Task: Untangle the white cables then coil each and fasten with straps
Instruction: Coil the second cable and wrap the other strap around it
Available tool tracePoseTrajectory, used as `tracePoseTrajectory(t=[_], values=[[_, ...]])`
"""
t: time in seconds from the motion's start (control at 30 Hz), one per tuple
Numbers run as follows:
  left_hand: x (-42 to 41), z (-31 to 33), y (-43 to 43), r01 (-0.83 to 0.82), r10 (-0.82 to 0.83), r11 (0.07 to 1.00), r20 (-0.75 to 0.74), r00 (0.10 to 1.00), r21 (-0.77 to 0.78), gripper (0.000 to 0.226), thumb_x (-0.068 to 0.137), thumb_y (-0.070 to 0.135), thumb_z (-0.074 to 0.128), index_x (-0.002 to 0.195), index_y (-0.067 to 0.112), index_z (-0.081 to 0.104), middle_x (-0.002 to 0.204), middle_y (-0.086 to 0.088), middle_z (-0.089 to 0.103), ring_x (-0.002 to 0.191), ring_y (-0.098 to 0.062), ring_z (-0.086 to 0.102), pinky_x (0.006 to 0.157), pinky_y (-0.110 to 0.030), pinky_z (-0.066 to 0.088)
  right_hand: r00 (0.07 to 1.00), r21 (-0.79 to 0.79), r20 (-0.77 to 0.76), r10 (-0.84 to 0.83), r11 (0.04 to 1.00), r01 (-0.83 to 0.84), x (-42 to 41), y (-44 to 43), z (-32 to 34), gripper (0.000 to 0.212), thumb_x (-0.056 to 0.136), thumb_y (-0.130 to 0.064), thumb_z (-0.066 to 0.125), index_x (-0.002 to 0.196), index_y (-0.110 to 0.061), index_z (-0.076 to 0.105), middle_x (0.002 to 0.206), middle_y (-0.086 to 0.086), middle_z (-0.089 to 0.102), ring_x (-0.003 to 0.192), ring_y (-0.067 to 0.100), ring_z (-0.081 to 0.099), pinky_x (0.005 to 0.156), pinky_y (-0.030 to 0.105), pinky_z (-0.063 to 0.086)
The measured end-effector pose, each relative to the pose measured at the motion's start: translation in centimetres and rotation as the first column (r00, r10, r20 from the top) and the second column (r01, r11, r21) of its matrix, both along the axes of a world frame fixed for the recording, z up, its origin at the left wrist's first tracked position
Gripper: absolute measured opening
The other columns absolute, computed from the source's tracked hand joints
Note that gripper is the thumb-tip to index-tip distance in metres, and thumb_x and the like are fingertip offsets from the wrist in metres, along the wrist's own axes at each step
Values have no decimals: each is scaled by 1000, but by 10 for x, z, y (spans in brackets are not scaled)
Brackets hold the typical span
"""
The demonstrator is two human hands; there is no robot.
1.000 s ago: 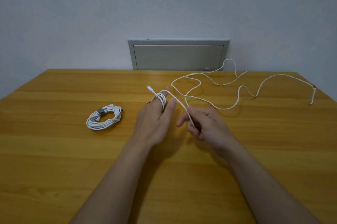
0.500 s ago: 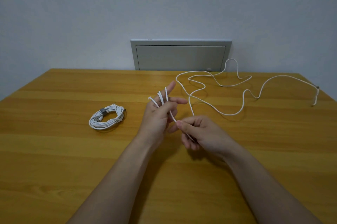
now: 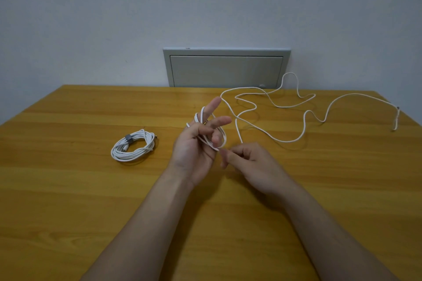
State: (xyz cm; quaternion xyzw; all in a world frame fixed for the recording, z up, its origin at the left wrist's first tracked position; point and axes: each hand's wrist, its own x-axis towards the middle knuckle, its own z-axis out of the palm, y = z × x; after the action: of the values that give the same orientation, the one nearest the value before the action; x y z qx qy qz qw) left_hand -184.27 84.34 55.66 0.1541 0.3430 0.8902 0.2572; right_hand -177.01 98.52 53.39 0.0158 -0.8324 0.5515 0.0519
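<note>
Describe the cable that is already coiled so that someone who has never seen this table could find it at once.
On the wooden table, look left of the left hand. There lies the coiled cable, a white bundle. Unlike the loose cable trailing across the right side, it is wound up and cinched by a grey strap.

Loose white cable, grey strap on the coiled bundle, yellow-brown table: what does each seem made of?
The loose white cable probably has a smooth plastic or rubber jacket; it lies in soft curves without kinks. The grey strap looks matte, perhaps fabric hook-and-loop; too small to be sure. The yellow-brown table shows wood grain with slight sheen, so varnished wood or a wood-look laminate.
</note>
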Motion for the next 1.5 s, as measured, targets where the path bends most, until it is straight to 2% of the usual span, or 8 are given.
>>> tracePoseTrajectory(t=[0.13, 0.3, 0.37, 0.47, 0.77, 1.0, 1.33, 1.5], values=[[-3, 2, -8, 86, -89, 994, 43, 995, 72, 51, 84, 5, 43, 130, 7, 66, 78, -3, 65, 36, -5, 26, 40, -17, 20, 995, -15, -38, 92, 996, -93, -1, 5, -2, 12, 96, -26, 63, 101, -18, 71, 63, -4, 46, 58, 11, 39, 55, 30, 32], [-2, 3, -14, 327, -329, 937, -2, 944, 125, 19, 92, 30, 66, 94, 11, 67, 54, 8, 20, 41, -7, 12, 41, -22, 12, 998, -401, 31, 51, 916, -34, -6, 5, 7, 39, 82, -28, 65, 118, -11, 62, 80, 6, 69, 52, 14, 50, 44, 21, 34], [2, 3, -14, 342, -343, 938, 3, 939, 55, 27, 96, 33, 59, 76, 16, 58, 53, 8, 14, 40, -8, 10, 40, -23, 10, 1000, -440, 4, 31, 898, -26, -5, 7, 12, 41, 89, -36, 64, 122, -11, 64, 93, 3, 74, 54, 13, 55, 39, 20, 33], [5, 2, -12, 377, -376, 926, 37, 926, -19, 43, 96, 35, 54, 58, 23, 37, 50, 7, 13, 39, -9, 9, 39, -22, 9, 998, -426, -46, 40, 903, -56, -1, 7, 14, 43, 92, -40, 60, 119, -7, 67, 71, -8, 68, 46, 2, 52, 38, 15, 30], [10, 0, -6, 374, -387, 874, 23, 922, -309, 52, 96, 33, 51, 55, 28, 20, 47, 7, 11, 37, -10, 8, 34, -19, 10, 990, -407, -137, -44, 913, -16, 0, 3, 14, 26, 88, -29, 66, 87, -3, 69, 57, 7, 48, 48, 11, 43, 45, 16, 34], [4, -4, -10, 541, -536, 840, 86, 840, -50, 50, 99, 55, 24, 62, 21, 27, 52, 5, 19, 43, -11, 13, 42, -25, 11, 991, -474, -129, -47, 880, -20, -1, 2, 15, 17, 86, -26, 66, 79, -11, 67, 53, -2, 50, 43, 7, 44, 41, 15, 34], [10, 2, -7, 360, -350, 913, 85, 933, -190, 44, 100, 38, 45, 65, 15, 57, 45, 10, 26, 38, -6, 16, 38, -19, 20, 985, -480, -159, -66, 877, -19, 0, 7, 16, 16, 82, -24, 71, 75, -10, 68, 50, 0, 45, 41, 8, 35, 41, 18, 28], [9, 2, -9, 379, -384, 893, 28, 923, -245, 48, 103, 39, 41, 59, 24, 31, 49, 9, 20, 42, -9, 13, 39, -22, 17, 971, -410, -220, -91, 912, -7, 0, 6, 18, 17, 81, -22, 72, 75, -7, 67, 52, 4, 46, 39, 10, 39, 39, 19, 31]])
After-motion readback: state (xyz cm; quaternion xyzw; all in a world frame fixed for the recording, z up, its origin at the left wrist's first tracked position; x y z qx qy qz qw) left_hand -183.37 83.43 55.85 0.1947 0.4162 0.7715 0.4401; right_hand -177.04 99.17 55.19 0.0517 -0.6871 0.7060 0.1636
